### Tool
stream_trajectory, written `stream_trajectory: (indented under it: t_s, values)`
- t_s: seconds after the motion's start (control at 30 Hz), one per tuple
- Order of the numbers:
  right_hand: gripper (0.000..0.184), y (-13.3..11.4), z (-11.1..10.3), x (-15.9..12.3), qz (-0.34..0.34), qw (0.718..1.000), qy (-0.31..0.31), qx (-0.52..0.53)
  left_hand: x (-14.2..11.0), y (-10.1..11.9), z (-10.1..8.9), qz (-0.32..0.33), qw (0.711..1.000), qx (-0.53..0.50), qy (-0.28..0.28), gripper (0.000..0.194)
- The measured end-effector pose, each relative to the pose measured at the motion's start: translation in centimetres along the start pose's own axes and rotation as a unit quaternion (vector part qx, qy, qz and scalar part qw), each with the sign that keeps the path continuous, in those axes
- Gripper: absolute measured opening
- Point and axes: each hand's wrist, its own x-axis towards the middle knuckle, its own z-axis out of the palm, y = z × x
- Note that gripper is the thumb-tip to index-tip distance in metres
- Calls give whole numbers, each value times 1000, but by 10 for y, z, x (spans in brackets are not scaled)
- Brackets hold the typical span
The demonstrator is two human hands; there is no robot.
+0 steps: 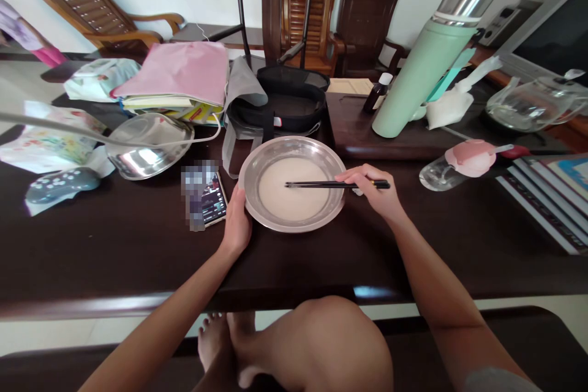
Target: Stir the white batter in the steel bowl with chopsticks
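Observation:
A round metal bowl [250,196] with a wide rim stands on the dark table, holding a milky off-white liquid [289,202]. My left hand [237,222] grips the bowl's left rim, thumb along the edge, the other fingers partly hidden beneath. In my right hand [373,187] are black chopsticks [316,184], pinched near their back end. They reach over the bowl's right rim, and their tips are at the liquid near the middle. Just left of my left hand lies a phone [215,199] with its screen lit.
Behind the bowl sits an open black bag [291,104]. A metal basin [151,150] and stacked folders [177,76] are at the left. Toward the right stand a tall green thermos [416,76], a pink-lidded cup [459,162], a glass teapot [528,104] and books [546,202].

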Motion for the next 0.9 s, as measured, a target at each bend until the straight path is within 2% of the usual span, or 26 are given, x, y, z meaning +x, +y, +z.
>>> stream_trajectory:
  t_s: [0.1,0.17,0.27,0.4,0.5,0.63,0.8,0.9]
  values:
    - [41,2,-6,1,5,998,53,24,1,-3,0,1,1000,-12,-2,43]
    - [45,6,-10,1,10,996,66,50,1,-6,0,-8,1000,-25,-5,46]
    - [45,9,-8,-1,13,998,26,56,2,-8,0,-18,999,-35,-2,47]
    - [38,5,-1,-1,8,1000,-12,10,1,-7,0,-15,999,-38,-1,46]
    - [39,3,-3,0,2,1000,20,-4,2,-6,1,-12,999,-46,-5,47]
    - [44,7,-9,1,3,997,63,51,3,-7,2,-26,997,-75,-4,46]
    - [39,7,-5,-1,9,999,-7,35,3,-6,2,-26,997,-66,1,44]
    - [33,3,-2,-1,-3,1000,-10,1,2,-8,1,-28,997,-68,-5,46]
